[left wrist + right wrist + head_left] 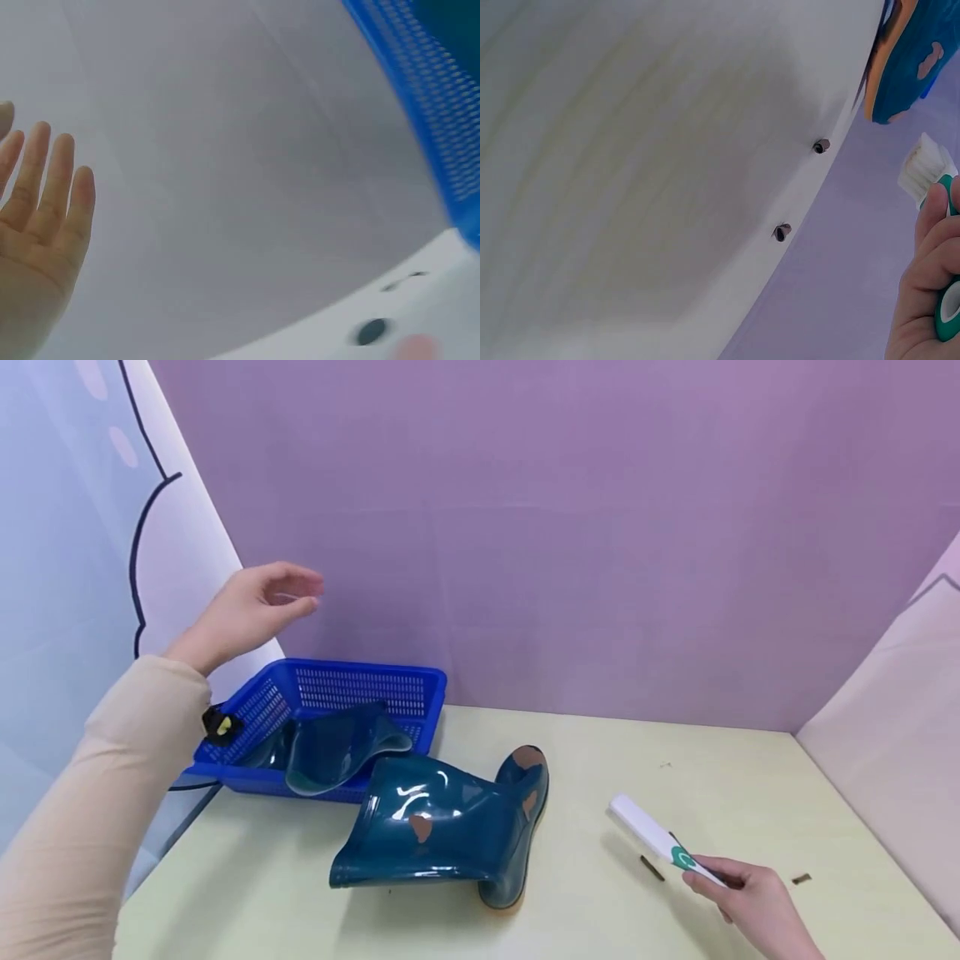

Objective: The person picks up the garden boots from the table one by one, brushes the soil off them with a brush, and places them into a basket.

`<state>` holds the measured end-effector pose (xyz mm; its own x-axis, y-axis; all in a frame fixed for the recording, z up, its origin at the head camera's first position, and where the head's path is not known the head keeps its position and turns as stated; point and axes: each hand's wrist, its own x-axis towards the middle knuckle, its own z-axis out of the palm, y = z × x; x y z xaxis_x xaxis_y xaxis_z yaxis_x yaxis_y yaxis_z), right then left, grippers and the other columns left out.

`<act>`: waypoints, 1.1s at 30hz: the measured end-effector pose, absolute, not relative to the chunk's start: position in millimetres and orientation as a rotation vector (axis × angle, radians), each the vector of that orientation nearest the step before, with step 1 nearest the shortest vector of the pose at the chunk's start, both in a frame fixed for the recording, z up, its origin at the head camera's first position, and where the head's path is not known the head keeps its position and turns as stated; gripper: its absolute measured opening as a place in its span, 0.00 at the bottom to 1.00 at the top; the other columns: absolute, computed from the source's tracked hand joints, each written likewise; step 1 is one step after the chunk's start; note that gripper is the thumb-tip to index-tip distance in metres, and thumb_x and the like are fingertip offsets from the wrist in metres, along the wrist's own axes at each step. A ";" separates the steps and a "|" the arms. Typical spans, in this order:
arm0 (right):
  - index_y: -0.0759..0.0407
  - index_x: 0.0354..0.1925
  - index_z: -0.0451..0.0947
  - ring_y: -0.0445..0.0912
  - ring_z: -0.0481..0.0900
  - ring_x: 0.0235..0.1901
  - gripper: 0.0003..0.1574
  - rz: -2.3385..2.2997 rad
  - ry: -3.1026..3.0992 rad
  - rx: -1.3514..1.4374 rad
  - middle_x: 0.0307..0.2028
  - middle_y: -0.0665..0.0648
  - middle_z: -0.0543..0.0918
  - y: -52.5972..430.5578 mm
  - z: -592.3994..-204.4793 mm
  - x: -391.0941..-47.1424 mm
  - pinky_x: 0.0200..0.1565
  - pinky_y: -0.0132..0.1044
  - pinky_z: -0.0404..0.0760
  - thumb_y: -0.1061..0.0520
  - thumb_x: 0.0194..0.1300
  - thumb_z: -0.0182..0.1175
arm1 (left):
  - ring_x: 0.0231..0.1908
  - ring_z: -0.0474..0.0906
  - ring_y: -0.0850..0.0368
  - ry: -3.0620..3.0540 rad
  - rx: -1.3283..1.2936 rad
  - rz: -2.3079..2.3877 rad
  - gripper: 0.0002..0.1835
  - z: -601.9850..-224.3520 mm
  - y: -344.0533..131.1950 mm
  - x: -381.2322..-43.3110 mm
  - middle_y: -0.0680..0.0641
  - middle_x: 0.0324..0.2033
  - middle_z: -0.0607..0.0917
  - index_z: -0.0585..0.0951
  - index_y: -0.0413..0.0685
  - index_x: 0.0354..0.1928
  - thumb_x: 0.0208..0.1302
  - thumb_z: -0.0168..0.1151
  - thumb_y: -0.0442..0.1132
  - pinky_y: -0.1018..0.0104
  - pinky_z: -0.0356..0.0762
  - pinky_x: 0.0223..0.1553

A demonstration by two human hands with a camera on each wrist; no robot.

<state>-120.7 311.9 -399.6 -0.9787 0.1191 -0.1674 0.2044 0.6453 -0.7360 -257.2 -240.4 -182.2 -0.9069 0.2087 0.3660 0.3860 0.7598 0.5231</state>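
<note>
My left hand [255, 610] is raised over the back left of a blue basket [438, 702], holding nothing. Its fingers look straight in the left wrist view. Inside the basket lies a glossy dark teal rubber boot [341, 743]. A matching boot [450, 827] with brown patches lies on its side in front, its shaft opening toward the left and its sole facing right. To the right of that boot, my right hand [761, 902] grips a white-and-green brush [652, 835] by the handle. White bristles [924, 166] show in the right wrist view.
Small brown bits [652, 868] lie on the pale yellow table [585, 752] near the brush. A purple backdrop [562, 543] rises behind the table. At the basket's left edge, beside the sleeve, is a small black item [221, 725] with a yellow patch.
</note>
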 end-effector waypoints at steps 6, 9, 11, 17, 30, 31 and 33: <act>0.60 0.52 0.76 0.39 0.66 0.15 0.31 -1.286 2.712 0.281 0.14 0.47 0.66 308.5 -400.3 -122.0 0.23 0.32 0.63 0.44 0.55 0.62 | 0.48 0.76 0.50 -2.630 -0.809 -0.487 0.14 -195.5 -205.2 -210.3 0.46 0.45 0.81 0.77 0.45 0.49 0.61 0.58 0.38 0.51 0.74 0.50; 0.60 0.53 0.75 0.39 0.66 0.15 0.31 -1.277 2.717 0.293 0.14 0.47 0.66 309.1 -401.6 -122.5 0.22 0.32 0.63 0.44 0.55 0.62 | 0.46 0.78 0.54 -2.619 -0.911 -0.382 0.12 -214.7 -197.1 -193.3 0.51 0.42 0.83 0.79 0.48 0.45 0.58 0.61 0.37 0.56 0.77 0.46; 0.60 0.53 0.76 0.39 0.66 0.15 0.31 -1.280 2.715 0.300 0.15 0.47 0.67 309.2 -402.4 -123.3 0.21 0.32 0.63 0.44 0.55 0.63 | 0.44 0.79 0.56 -2.623 -0.956 -0.367 0.11 -229.4 -195.8 -185.3 0.53 0.40 0.84 0.80 0.50 0.43 0.57 0.62 0.37 0.59 0.78 0.44; 0.60 0.53 0.75 0.39 0.66 0.15 0.32 -1.298 2.692 0.299 0.15 0.47 0.67 308.4 -405.0 -123.9 0.21 0.32 0.64 0.44 0.54 0.63 | 0.43 0.79 0.60 -2.760 -0.943 -0.482 0.11 -279.0 -202.1 -165.5 0.57 0.41 0.82 0.80 0.54 0.44 0.58 0.61 0.39 0.66 0.79 0.41; 0.61 0.53 0.75 0.39 0.67 0.16 0.32 -1.306 2.683 0.268 0.13 0.47 0.67 307.9 -399.4 -125.5 0.24 0.31 0.64 0.44 0.56 0.62 | 0.45 0.79 0.53 -3.013 -0.452 -0.865 0.17 -366.2 -212.4 -161.7 0.48 0.46 0.82 0.77 0.47 0.50 0.62 0.56 0.47 0.59 0.78 0.44; 0.61 0.53 0.75 0.39 0.67 0.16 0.32 -1.306 2.685 0.269 0.14 0.47 0.67 307.6 -399.7 -125.6 0.24 0.31 0.64 0.44 0.55 0.62 | 0.46 0.79 0.51 -3.026 -0.392 -0.977 0.20 -371.5 -211.4 -164.8 0.45 0.48 0.81 0.76 0.45 0.52 0.62 0.55 0.49 0.57 0.78 0.45; 0.61 0.53 0.75 0.39 0.67 0.15 0.32 -1.305 2.692 0.270 0.14 0.47 0.67 306.8 -400.5 -125.6 0.23 0.32 0.65 0.44 0.55 0.62 | 0.49 0.77 0.47 -3.036 -0.285 -1.203 0.27 -380.2 -208.3 -171.5 0.41 0.52 0.78 0.73 0.41 0.55 0.62 0.53 0.53 0.54 0.76 0.48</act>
